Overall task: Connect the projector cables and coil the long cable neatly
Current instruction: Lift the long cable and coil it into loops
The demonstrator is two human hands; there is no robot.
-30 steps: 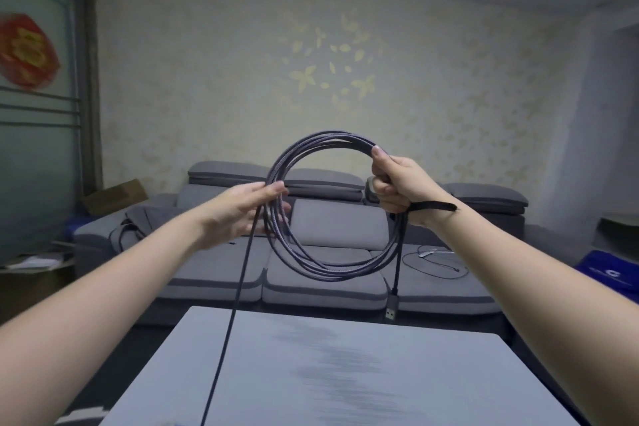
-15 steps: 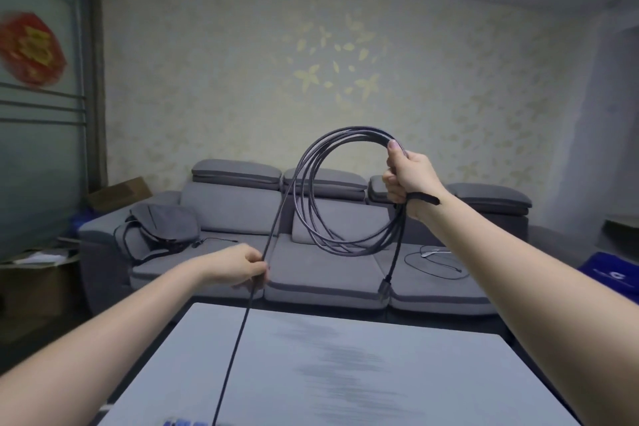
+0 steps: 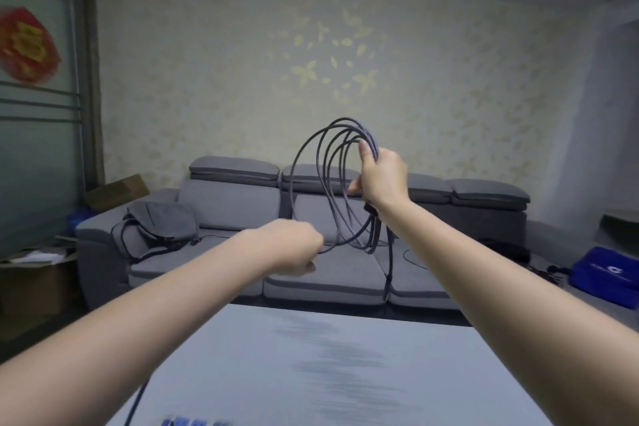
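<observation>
Your left hand (image 3: pixel 294 247) has dropped from the coil and now fists the free run; your right hand (image 3: pixel 380 176) pinches the cable (image 3: pixel 332 183) loops above the counter (image 3: pixel 345 373). Uneven pulling could tangle those splayed loops.

Table (image 3: pixel 345 373) bare ahead; cable (image 3: pixel 136 401) crosses left edge.

Dim, cool, even indoor light; soft focus throughout, motion blur at the left edge, wide-angle bending at the borders.
</observation>
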